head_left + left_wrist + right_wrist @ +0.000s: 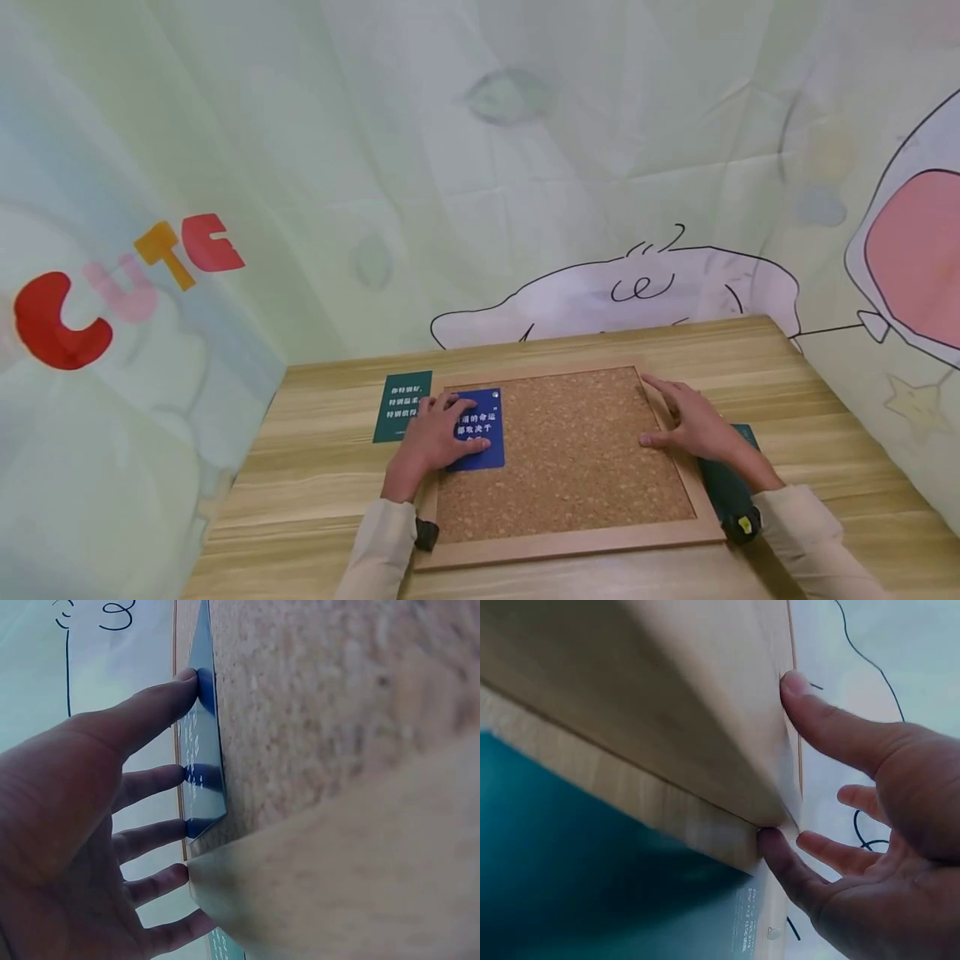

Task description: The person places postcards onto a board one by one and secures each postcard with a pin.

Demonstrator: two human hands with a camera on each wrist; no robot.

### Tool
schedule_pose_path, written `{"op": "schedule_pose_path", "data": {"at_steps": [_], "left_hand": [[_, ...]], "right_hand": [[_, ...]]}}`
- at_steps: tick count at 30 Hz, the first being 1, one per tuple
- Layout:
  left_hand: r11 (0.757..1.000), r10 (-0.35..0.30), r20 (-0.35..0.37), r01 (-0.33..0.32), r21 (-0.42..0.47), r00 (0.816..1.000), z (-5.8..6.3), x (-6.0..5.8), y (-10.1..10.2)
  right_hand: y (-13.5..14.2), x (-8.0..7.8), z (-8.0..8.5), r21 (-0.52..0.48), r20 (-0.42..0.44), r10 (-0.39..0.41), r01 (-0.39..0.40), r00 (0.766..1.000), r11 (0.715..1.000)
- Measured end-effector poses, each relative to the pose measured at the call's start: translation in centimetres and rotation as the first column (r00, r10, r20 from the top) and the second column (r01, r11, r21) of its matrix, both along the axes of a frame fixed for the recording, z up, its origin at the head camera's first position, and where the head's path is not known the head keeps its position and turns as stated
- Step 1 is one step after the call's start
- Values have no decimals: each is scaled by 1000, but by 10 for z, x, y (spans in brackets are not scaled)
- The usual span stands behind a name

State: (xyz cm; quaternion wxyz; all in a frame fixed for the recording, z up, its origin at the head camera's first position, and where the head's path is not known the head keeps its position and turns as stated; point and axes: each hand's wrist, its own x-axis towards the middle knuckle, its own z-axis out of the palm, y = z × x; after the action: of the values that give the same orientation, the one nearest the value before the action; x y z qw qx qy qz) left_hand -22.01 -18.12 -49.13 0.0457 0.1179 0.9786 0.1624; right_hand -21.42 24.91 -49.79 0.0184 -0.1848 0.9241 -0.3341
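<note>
On the left part of the framed corkboard, a blue printed card is lying under the left hand, whose spread thumb and fingers are touching without gripping it. The right hand, loosely spread, is touching the wooden frame; green cards are flanking it on the table.
</note>
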Motion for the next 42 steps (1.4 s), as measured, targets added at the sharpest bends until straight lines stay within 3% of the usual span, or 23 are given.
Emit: {"op": "schedule_pose_path", "data": {"at_steps": [8, 15, 24, 30, 37, 42], "left_hand": [[1000, 8, 14, -8, 4, 1000, 3, 2, 1], [1000, 8, 16, -8, -13, 1000, 3, 1, 2], [1000, 16, 28, -16, -11, 999, 3, 0, 2], [998, 35, 33, -37, 59, 999, 6, -3, -1], [981, 138, -36, -131, 142, 990, 9, -7, -16], [940, 310, -62, -296, 169, 949, 11, -11, -32]], "right_hand": [[0, 1, 2, 9, 122, -82, 81, 989, 997], [-3, -6, 10, 44, 242, -150, 144, 959, 989], [-1, -11, 12, -12, 294, -199, 212, 935, 977], [1, -11, 11, -35, 312, -208, 230, 927, 973], [1, -10, 11, -7, 289, -220, 232, 932, 973], [1, -7, 12, -4, 274, -222, 232, 936, 973]]}}
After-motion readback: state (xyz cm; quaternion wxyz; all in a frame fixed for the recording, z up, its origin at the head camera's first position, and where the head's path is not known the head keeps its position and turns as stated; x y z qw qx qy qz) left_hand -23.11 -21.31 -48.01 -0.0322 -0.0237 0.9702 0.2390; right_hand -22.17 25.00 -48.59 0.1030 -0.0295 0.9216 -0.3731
